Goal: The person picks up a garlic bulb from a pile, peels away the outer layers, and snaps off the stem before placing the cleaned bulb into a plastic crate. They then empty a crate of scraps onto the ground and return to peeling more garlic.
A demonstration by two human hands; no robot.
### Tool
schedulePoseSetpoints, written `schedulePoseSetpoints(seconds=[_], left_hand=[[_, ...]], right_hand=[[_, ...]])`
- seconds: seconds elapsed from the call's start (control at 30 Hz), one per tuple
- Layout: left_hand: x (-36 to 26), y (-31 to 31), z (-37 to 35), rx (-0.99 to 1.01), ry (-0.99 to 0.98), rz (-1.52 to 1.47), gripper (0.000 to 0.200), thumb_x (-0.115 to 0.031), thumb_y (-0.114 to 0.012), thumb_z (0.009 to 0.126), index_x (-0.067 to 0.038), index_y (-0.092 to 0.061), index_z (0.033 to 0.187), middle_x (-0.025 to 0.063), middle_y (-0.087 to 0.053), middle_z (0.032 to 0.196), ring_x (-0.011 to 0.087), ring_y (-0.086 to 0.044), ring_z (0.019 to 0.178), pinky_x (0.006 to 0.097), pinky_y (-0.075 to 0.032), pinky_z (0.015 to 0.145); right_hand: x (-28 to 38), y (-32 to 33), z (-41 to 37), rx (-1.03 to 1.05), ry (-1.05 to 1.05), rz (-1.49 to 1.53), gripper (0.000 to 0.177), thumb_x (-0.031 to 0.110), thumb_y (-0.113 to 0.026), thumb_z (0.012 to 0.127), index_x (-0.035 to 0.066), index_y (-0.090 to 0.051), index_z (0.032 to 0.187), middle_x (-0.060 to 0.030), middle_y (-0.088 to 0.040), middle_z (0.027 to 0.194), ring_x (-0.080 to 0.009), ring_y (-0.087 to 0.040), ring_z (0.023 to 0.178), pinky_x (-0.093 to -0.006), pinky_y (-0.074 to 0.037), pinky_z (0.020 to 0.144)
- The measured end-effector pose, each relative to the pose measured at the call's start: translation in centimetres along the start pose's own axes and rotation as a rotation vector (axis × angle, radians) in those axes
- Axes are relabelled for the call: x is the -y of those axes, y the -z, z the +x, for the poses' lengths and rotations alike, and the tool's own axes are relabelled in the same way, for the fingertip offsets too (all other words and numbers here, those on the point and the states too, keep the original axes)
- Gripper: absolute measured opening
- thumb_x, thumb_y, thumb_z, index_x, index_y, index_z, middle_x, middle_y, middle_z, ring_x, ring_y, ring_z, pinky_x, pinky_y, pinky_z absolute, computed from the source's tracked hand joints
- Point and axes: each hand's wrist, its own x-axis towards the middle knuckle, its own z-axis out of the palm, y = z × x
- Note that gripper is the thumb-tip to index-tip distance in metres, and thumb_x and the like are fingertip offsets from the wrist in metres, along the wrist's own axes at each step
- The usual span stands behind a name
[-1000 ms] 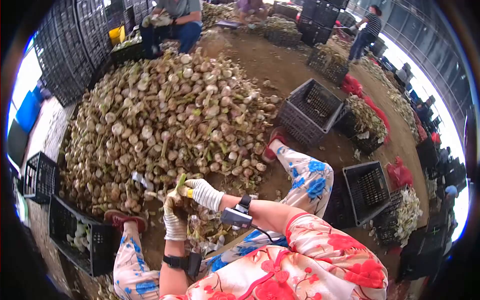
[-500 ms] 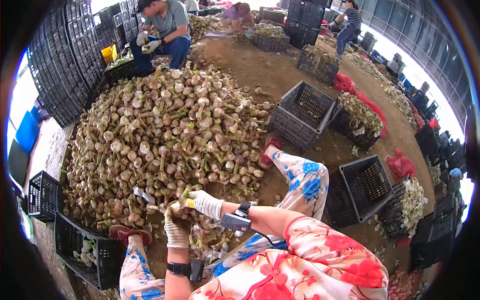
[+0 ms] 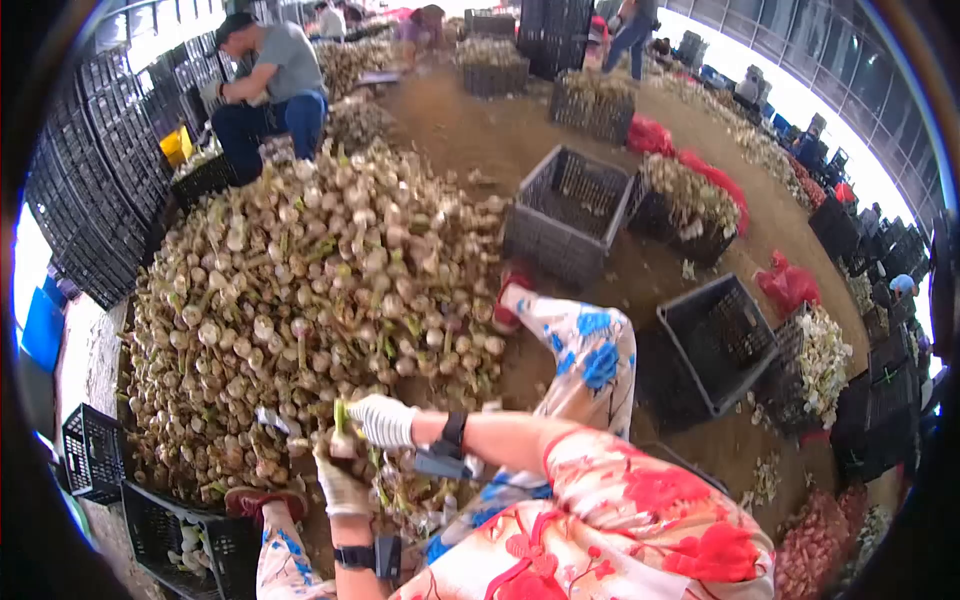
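My left hand (image 3: 343, 487), in a pale work glove, is closed around a garlic bulb (image 3: 343, 443) whose short green stem points up. My right hand (image 3: 384, 421), in a white striped glove, is closed right beside that stem. What its fingers hold is hidden. In front of both hands lies a big heap of garlic bulbs (image 3: 310, 270) with stems on. Below the hands, between my legs, are loose trimmings (image 3: 405, 495) of stems and skins.
At the lower left, a black crate (image 3: 228, 550) holds some white peeled bulbs. To the right stand an open grey crate (image 3: 570, 215), another open crate (image 3: 718, 345) and a crate of trimmings (image 3: 690, 200). A co-worker (image 3: 275, 90) sits beyond the heap, near stacked crates (image 3: 95, 190).
The view has shifted, with the far scene moved left. The bulb now stands upright in my left hand with its stem showing. The co-worker at the back left has raised their hands.
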Motion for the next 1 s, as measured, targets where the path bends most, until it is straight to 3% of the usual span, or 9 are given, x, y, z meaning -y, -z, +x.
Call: schedulePoseSetpoints(seconds=[0.07,0.17,0.27,0.3,0.5,0.73,0.83,0.9,1.0], left_hand=[[-0.4,1.5,0.2,0.277,0.03,-0.002,0.041,-0.054,-0.043,0.078,-0.015,-0.055,0.078,-0.0008,-0.052,0.061,0.0112,-0.045,0.045,0.0212,-0.031,0.035],[0.6,1.5,1.8,-0.025,-0.091,-0.111,0.045,-0.054,-0.047,0.076,-0.011,-0.055,0.088,0.0024,-0.055,0.068,0.0159,-0.053,0.054,0.0265,-0.043,0.043],[0.3,1.8,0.8,0.177,-0.187,0.19,0.041,-0.046,-0.049,0.079,-0.009,-0.053,0.097,0.0039,-0.056,0.073,0.0176,-0.056,0.059,0.0295,-0.048,0.049],[0.7,2.8,1.8,0.207,-0.37,0.301,0.048,-0.018,-0.061,0.078,-0.008,-0.038,0.118,0.0053,-0.053,0.089,0.0164,-0.054,0.078,0.0274,-0.048,0.071],[0.7,2.0,1.0,-0.035,-0.924,0.519,0.035,-0.007,-0.064,0.074,-0.007,-0.046,0.104,0.0011,-0.049,0.095,0.0103,-0.048,0.083,0.0244,-0.044,0.07],[-4.0,2.3,-1.6,0.416,-0.165,0.031,0.045,-0.039,-0.063,0.065,-0.001,-0.057,0.088,0.0092,-0.061,0.08,0.0192,-0.059,0.068,0.0272,-0.048,0.058],[-3.3,3.0,-1.8,0.375,-0.175,-0.2,0.046,-0.04,-0.059,0.071,0.0,-0.056,0.095,0.0101,-0.062,0.083,0.0207,-0.059,0.069,0.0313,-0.049,0.059],[-3.7,1.7,-1.9,0.214,-0.237,0.101,0.042,-0.035,-0.058,0.075,0.0,-0.056,0.099,0.0081,-0.061,0.088,0.0189,-0.059,0.076,0.0304,-0.049,0.065],[-3.8,1.0,-2.3,0.111,-0.455,0.425,0.018,-0.01,-0.059,0.079,-0.005,-0.056,0.096,0.001,-0.057,0.084,0.01,-0.053,0.072,0.0207,-0.042,0.063]], right_hand=[[0.6,0.4,0.3,-0.132,-0.089,0.277,0.015,0.01,-0.052,0.074,0.002,-0.057,0.086,-0.0194,-0.056,0.071,-0.0325,-0.057,0.068,-0.0366,-0.044,0.06],[1.1,-1.5,0.1,-0.238,-0.232,0.822,0.021,0.012,-0.055,0.078,0.001,-0.057,0.096,-0.0122,-0.062,0.078,-0.0185,-0.054,0.067,-0.0296,-0.044,0.063],[0.7,-1.0,0.2,-0.06,-0.4,0.76,0.022,0.008,-0.056,0.081,0.001,-0.056,0.102,-0.0027,-0.06,0.087,-0.0088,-0.049,0.079,-0.0233,-0.042,0.071],[0.1,-1.5,0.2,-0.063,-0.34,0.774,0.021,0.007,-0.056,0.081,0.001,-0.056,0.101,-0.0013,-0.059,0.086,-0.0079,-0.049,0.078,-0.0227,-0.042,0.069],[3.7,1.9,0.6,-0.157,-0.232,0.856,0.018,0.001,-0.054,0.082,0.001,-0.059,0.099,0.0046,-0.057,0.08,-0.0043,-0.048,0.073,-0.0193,-0.043,0.061],[4.4,2.4,-0.2,0.097,-0.373,1.419,0.022,0.016,-0.057,0.083,0.002,-0.058,0.1,-0.0007,-0.061,0.082,-0.01,-0.055,0.071,-0.025,-0.047,0.061],[4.2,2.4,-0.6,0.165,-0.468,1.581,0.024,0.018,-0.056,0.083,0.003,-0.057,0.102,-0.0037,-0.061,0.083,-0.0131,-0.057,0.07,-0.0276,-0.048,0.059],[6.5,5.8,-0.8,0.08,-0.702,1.386,0.022,0.017,-0.056,0.083,0.002,-0.059,0.098,-0.0039,-0.061,0.085,-0.012,-0.056,0.072,-0.027,-0.047,0.062],[4.5,3.7,-0.1,0.014,-0.32,0.897,0.018,0.009,-0.055,0.08,0.003,-0.06,0.095,-0.001,-0.061,0.086,-0.0111,-0.053,0.079,-0.0269,-0.045,0.072]])
